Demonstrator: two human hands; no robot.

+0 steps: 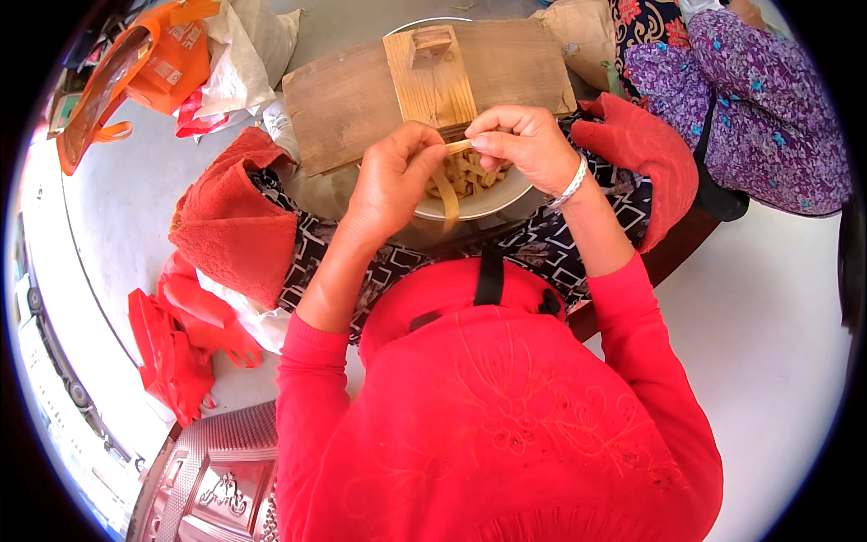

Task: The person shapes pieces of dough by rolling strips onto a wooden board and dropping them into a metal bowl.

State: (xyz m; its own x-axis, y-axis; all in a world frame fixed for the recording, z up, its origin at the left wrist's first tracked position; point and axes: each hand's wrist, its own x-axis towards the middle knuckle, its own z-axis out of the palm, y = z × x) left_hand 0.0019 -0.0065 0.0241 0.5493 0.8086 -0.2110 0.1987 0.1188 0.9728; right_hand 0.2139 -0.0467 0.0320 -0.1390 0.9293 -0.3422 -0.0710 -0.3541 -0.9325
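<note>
A tan flat strip (pixel 458 145) is stretched between my two hands, and a loose length hangs below my left one. My left hand (pixel 390 181) pinches it between thumb and fingers. On the other end, the thumb and fingertips of my right hand (pixel 535 152) are closed; a pale bracelet circles that wrist. Beneath them a light round basin (pixel 492 210) holds many similar folded tan strips (pixel 471 176). Across the basin lies a wide wooden board (pixel 519 68), with a lighter plank (pixel 424 95) and a small wooden block (pixel 431 45) on it. The board hides the basin's far part.
Reddish towels (pixel 239 217) (pixel 646 163) drape over both my knees. Orange bag (pixel 163 63) and white sack (pixel 248 54) lie at the far left, red bags (pixel 176 348) nearer. A person in purple floral clothing (pixel 768 108) sits at the right. A dark red chair (pixel 221 479) stands lower left.
</note>
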